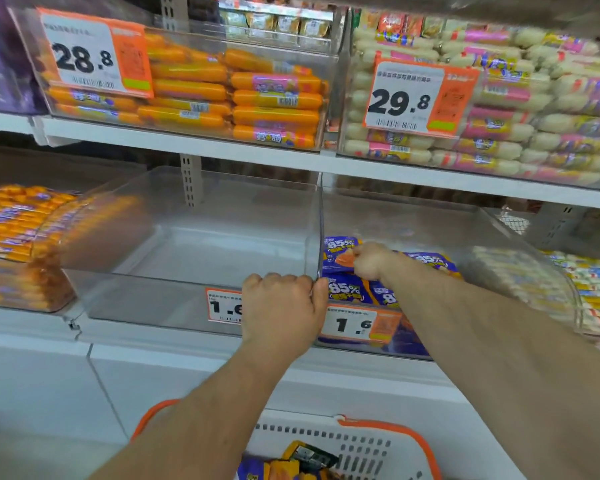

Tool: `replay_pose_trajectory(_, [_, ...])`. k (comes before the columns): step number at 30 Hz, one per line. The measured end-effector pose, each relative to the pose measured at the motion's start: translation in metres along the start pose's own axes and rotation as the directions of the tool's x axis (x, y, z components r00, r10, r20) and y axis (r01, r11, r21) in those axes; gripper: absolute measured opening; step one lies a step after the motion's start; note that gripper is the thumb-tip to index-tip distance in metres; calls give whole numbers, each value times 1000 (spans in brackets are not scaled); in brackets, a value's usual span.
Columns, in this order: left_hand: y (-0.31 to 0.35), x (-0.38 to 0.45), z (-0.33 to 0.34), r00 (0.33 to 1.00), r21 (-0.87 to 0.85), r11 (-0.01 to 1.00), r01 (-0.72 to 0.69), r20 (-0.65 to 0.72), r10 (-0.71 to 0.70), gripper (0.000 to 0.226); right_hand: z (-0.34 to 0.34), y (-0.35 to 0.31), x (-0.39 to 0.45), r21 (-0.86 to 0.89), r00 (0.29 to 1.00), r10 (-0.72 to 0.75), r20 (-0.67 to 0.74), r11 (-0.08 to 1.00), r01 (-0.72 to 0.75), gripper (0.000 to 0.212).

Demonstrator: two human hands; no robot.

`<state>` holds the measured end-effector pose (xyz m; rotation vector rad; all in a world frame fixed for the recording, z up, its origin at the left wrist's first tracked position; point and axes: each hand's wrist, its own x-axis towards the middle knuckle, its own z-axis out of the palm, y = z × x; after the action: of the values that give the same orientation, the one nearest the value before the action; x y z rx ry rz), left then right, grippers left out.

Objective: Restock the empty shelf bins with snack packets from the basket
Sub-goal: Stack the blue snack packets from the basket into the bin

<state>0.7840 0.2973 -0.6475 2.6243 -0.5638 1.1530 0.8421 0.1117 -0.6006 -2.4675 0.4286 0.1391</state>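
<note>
Purple snack packet (340, 256) lying flat, right hand (371, 259) pinching

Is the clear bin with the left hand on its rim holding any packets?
No. The clear bin gripped by the left hand shows only bare floor; purple packets lie in the next bin.

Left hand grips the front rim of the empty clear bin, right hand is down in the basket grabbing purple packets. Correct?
Not quite. In the head view the right hand is inside the neighbouring bin on the shelf, on the purple packets there, not in the basket. The left hand does grip the empty clear bin at its front rim.
</note>
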Motion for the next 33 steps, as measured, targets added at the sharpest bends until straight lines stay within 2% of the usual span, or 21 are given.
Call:
replay_pose_trajectory(3, [1, 1, 1, 1000, -7, 1000, 16, 6, -16, 53, 1, 6, 7, -70, 1000, 12, 21, 997, -11, 40])
replay_pose_trajectory(5, [2, 1, 2, 1000, 2, 1000, 20, 1, -20, 53, 3, 5, 6, -118, 1000, -7, 13, 993, 8, 42])
replay_pose_trajectory(9, [1, 1, 2, 999, -13, 999, 31, 31, -30, 54, 2, 7, 7, -83, 1000, 21, -12, 996, -21, 41])
replay_pose_trajectory(13, [3, 1, -2, 996, -7, 999, 39, 77, -39, 54, -1, 5, -1, -333, 997, 37, -73, 941, -59, 42])
replay_pose_trajectory(15, [2, 2, -3, 994, 8, 999, 43, 104, -43, 52, -4, 3, -6, -366, 995, 48, -85, 928, -76, 38])
replay_pose_trajectory(18, [2, 1, -7, 985, 20, 999, 45, 168, -47, 52, -8, 1, -22, -339, 987, 48, -150, 936, -97, 31])
replay_pose_trajectory(20, [2, -1, -11, 973, 10, 999, 31, 227, -32, 50, -6, 0, -39, -235, 962, -6, -274, 970, -61, 31])
replay_pose_trajectory(21, [1, -3, -10, 976, -22, 999, 34, 214, -28, 49, -3, -2, -50, -206, 917, -83, -389, 978, 1, 29])
replay_pose_trajectory(22, [1, -6, -12, 982, -77, 996, 51, 184, -36, 50, 2, -5, -64, -216, 831, -198, -520, 972, 97, 26])
replay_pose_trajectory(24, [-1, -24, -20, 993, -231, 968, 95, 93, -75, 55, 17, -6, -97, -267, 568, -419, -709, 904, 334, 17])
replay_pose_trajectory(25, [-2, -38, -23, 995, -288, 953, 92, 56, -79, 56, 28, -5, -112, -279, 448, -475, -758, 856, 436, 14])
replay_pose_trajectory(26, [-3, -55, -25, 996, -336, 938, 87, 45, -76, 56, 42, -1, -127, -275, 370, -502, -782, 810, 518, 12])
replay_pose_trajectory(27, [-5, -73, -28, 996, -379, 921, 88, 51, -74, 55, 58, 5, -139, -254, 333, -509, -794, 775, 579, 11])
replay_pose_trajectory(28, [-7, -92, -29, 993, -417, 902, 110, 88, -81, 55, 75, 13, -147, -205, 354, -496, -793, 764, 612, 12])
replay_pose_trajectory(29, [-8, -114, -27, 983, -445, 881, 158, 159, -96, 54, 95, 24, -154, -127, 437, -462, -772, 785, 606, 11])
replay_pose_trajectory(30, [-10, -132, -26, 963, -460, 860, 220, 242, -118, 54, 113, 36, -157, -36, 566, -406, -718, 833, 552, 9])
replay_pose_trajectory(32, [-12, -167, -21, 884, -450, 809, 379, 435, -173, 56, 151, 67, -157, 59, 855, -250, -455, 949, 309, 7])
replay_pose_trajectory(33, [-12, -181, -21, 830, -434, 777, 457, 521, -198, 54, 169, 84, -156, 28, 934, -174, -313, 981, 192, 7])
